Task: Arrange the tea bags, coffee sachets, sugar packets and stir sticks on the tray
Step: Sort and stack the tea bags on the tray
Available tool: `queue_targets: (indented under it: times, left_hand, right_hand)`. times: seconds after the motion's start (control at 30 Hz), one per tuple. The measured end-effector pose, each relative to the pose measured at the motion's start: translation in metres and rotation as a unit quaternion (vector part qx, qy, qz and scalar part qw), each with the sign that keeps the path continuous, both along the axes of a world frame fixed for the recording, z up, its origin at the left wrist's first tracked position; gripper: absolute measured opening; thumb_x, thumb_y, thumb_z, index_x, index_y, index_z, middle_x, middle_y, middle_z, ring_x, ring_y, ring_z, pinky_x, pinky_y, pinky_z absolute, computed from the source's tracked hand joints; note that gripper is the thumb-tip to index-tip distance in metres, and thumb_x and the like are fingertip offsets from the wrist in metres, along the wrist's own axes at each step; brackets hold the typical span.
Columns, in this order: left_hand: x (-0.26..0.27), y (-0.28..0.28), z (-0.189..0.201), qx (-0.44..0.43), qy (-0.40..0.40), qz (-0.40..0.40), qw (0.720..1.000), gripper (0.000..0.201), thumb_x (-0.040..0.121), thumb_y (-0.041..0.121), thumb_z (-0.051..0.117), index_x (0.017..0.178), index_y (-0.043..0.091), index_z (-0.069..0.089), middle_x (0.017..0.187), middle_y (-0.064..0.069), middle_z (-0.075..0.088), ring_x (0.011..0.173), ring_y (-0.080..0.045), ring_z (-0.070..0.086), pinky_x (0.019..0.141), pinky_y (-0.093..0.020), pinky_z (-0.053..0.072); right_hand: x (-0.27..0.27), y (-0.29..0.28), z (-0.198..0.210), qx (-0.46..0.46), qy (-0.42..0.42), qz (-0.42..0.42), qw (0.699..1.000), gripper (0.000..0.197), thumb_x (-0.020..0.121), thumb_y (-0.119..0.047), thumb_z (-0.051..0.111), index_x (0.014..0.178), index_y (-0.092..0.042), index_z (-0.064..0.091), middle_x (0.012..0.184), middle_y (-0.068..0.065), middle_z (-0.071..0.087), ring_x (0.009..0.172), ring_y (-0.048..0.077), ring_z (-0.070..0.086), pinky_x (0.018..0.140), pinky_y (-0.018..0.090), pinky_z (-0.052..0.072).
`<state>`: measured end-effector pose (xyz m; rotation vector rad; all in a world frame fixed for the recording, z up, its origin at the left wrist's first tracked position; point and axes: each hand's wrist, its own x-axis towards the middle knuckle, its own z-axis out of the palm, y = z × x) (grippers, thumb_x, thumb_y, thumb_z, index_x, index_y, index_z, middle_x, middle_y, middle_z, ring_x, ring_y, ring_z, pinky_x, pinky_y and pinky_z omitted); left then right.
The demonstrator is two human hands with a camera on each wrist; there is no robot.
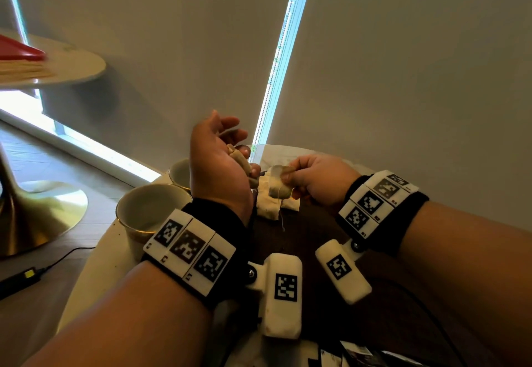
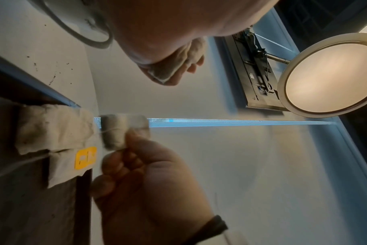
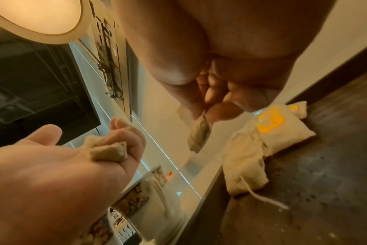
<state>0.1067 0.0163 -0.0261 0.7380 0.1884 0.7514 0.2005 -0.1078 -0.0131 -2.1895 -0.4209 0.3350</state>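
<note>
Plainly, the likeliest slip is a tangle. The right hand (image 1: 316,178), at centre right of the head view, pinches a small pale-brown paper tea bag (image 1: 278,181) between thumb and forefinger, holding it in the air just above the dark wooden tray (image 1: 305,240). A thin white string (image 3: 262,198) trails from the loose heap of crumpled off-white tea bags (image 1: 273,201) lying on the tray directly below. If a string from the lifted bag is caught in that heap, pulling could drag the others out of place, or tear the thin paper and spill leaves.

The left hand (image 1: 221,165), centre of the head view, is turned palm up with its fingers curled round a second folded tan tea bag (image 3: 107,148); a loose curl there could let it drop off the tray's edge towards the two white ceramic cups (image 1: 149,208) at centre left.

The bags look soft, creased and light, one in the heap bearing a bright yellow paper tag (image 3: 269,121). Dark packets show at the bottom edge of the head view, too cropped to identify.
</note>
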Motion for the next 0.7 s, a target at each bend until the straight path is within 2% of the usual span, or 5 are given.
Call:
queue_targets:
  times: [0.13,0.23,0.37,0.53,0.7]
  left_hand:
    - [0.0,0.0,0.002,0.004,0.011,0.002,1.0,0.045,0.101,0.05,0.035,0.102,0.016,0.064,0.089,-0.002,0.061,0.074,-0.016,0.053,0.053,-0.027,0.042]
    - [0.0,0.001,0.003,-0.01,0.01,-0.014,1.0,0.044,0.105,0.046,0.032,0.101,0.014,0.062,0.088,-0.004,0.057,0.07,-0.016,0.049,0.049,-0.026,0.04]
    - [0.0,-0.001,0.002,-0.009,0.012,-0.019,1.0,0.044,0.105,0.046,0.032,0.1,0.015,0.062,0.089,-0.004,0.056,0.069,-0.016,0.049,0.048,-0.025,0.039]
    - [0.001,-0.002,0.001,-0.005,0.014,-0.018,1.0,0.044,0.104,0.047,0.033,0.1,0.015,0.063,0.089,-0.004,0.058,0.068,-0.015,0.049,0.048,-0.026,0.039]
    - [0.002,-0.003,-0.001,0.002,0.022,-0.011,1.0,0.045,0.103,0.049,0.034,0.101,0.017,0.064,0.091,-0.004,0.059,0.073,-0.017,0.051,0.05,-0.027,0.04]
  right_hand:
    - [-0.001,0.007,-0.007,-0.103,0.028,0.027,0.994,0.005,0.088,-0.012,0.071,0.085,-0.016,0.07,0.072,0.005,0.068,0.057,0.013,0.06,0.052,0.026,0.046]
    - [0.0,0.012,-0.01,-0.132,0.057,0.036,0.989,0.005,0.088,-0.012,0.071,0.087,-0.016,0.068,0.074,0.005,0.069,0.064,0.015,0.064,0.054,0.026,0.049]
    - [-0.001,0.016,-0.013,-0.1,0.111,0.019,0.989,0.012,0.088,0.0,0.068,0.091,-0.01,0.062,0.073,0.006,0.066,0.062,0.017,0.065,0.052,0.027,0.055]
    - [-0.002,0.018,-0.011,-0.066,0.152,0.002,0.986,0.024,0.091,0.006,0.062,0.113,-0.004,0.059,0.079,0.01,0.066,0.059,0.017,0.067,0.05,0.027,0.057]
    - [-0.007,0.009,0.0,-0.097,0.094,0.006,0.991,0.014,0.092,0.0,0.064,0.103,-0.008,0.059,0.075,0.008,0.062,0.054,0.014,0.059,0.05,0.025,0.052]
